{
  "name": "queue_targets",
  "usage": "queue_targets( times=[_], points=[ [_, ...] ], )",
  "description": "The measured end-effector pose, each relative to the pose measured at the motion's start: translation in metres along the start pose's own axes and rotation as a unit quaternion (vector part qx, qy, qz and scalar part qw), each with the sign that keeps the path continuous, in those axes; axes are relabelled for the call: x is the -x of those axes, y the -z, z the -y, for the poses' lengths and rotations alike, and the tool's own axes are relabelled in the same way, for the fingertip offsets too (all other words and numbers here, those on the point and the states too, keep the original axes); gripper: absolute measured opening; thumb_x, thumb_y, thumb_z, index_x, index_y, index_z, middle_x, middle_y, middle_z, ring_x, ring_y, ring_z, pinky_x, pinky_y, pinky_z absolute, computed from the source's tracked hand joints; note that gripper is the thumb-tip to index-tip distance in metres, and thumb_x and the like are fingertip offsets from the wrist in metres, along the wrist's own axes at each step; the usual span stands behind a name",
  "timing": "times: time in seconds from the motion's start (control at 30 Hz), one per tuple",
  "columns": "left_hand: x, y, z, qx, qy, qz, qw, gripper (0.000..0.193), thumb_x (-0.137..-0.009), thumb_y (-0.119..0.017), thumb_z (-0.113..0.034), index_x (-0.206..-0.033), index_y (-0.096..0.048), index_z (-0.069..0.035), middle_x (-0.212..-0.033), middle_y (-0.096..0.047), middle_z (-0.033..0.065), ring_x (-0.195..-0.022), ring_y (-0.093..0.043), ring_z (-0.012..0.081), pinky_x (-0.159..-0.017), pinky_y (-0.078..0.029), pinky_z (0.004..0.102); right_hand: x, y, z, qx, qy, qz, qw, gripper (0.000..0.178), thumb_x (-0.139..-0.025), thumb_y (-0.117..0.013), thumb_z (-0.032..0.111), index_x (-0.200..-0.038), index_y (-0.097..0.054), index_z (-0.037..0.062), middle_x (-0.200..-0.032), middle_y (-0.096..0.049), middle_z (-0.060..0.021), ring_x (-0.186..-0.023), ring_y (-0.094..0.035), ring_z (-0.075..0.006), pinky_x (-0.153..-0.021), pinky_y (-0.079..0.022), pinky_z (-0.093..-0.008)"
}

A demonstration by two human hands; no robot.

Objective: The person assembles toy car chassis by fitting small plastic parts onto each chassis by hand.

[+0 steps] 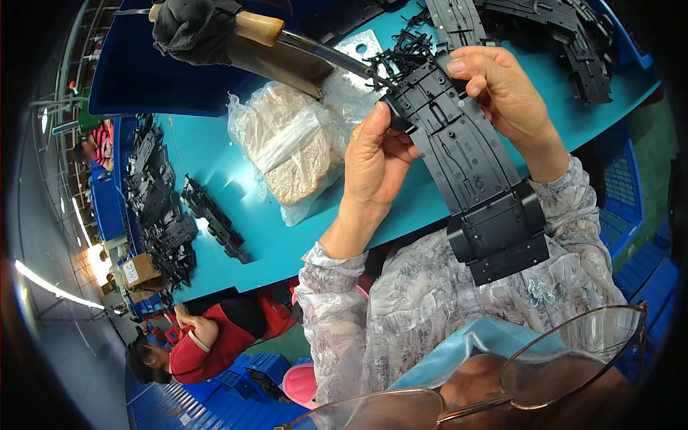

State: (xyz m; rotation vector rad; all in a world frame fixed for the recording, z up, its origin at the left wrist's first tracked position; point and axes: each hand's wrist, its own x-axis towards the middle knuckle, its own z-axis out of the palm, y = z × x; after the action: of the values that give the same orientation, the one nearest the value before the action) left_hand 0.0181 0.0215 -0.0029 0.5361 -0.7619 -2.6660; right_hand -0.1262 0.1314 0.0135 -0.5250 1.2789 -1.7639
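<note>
Head view, long black part (466,158): held up by two hands, tilted, top end over the blue-green table (215,158), wide bottom end over the lap.
Left hand (376,154): nearly closed, pinching the top left edge, thumb on top.
Right hand (505,93): curled in, gripping the top right edge; cannot see all the fingertips.
Metal rod (326,54): sticking out of a wooden handle (259,29), tip very near the top end; cannot tell if touching.
Black cloth (193,29): wrapped round the same handle.
Small black bits (408,50): lying in a messy pile just past the top end.
Clear bag (269,118): lying left of the hands, wrapped round a pale block (294,183).
Done so far: lifted and turned with holes and slots showing; seems partway, but cannot tell if complete.
Left over: more black parts in the left heap (161,208) and upper right pile (573,43); cannot tell finished from unfinished.
</note>
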Motion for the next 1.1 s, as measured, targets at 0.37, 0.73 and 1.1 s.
queue_targets(
  times=[0.37,0.73,1.1],
  points=[
    [0.0000,-0.0009,-0.0005,0.031,0.000,0.002,1.000,0.030,-0.083,-0.051,-0.028,-0.090,-0.052,0.001,-0.085,-0.059,0.0124,-0.078,-0.058,0.0224,-0.065,-0.050,0.0376,-0.0012,-0.0025,-0.0002,-0.012,0.001,-0.001,1.000,0.013,-0.076,-0.056,0.019,-0.074,-0.059,0.0065,-0.058,-0.052,0.0045,-0.039,-0.037,0.0011,-0.031,-0.028,-0.0129],
    [-0.0003,-0.0022,-0.0014,0.028,0.001,-0.002,1.000,0.030,-0.083,-0.050,-0.027,-0.089,-0.053,0.003,-0.081,-0.060,0.0137,-0.072,-0.060,0.0230,-0.062,-0.051,0.0362,-0.0016,-0.0024,-0.0011,-0.022,0.013,0.004,1.000,0.013,-0.076,-0.056,0.018,-0.073,-0.060,0.0061,-0.057,-0.052,0.0046,-0.039,-0.038,0.0010,-0.031,-0.028,-0.0128],
    [-0.0004,-0.0027,-0.0021,0.040,-0.002,0.013,0.999,0.032,-0.083,-0.050,-0.027,-0.091,-0.052,0.003,-0.083,-0.059,0.0143,-0.074,-0.059,0.0233,-0.064,-0.051,0.0374,-0.0002,-0.0036,0.0012,-0.018,0.004,0.005,1.000,0.014,-0.076,-0.056,0.019,-0.073,-0.060,0.0066,-0.058,-0.052,0.0044,-0.039,-0.038,0.0009,-0.032,-0.027,-0.0128]
  ],
)
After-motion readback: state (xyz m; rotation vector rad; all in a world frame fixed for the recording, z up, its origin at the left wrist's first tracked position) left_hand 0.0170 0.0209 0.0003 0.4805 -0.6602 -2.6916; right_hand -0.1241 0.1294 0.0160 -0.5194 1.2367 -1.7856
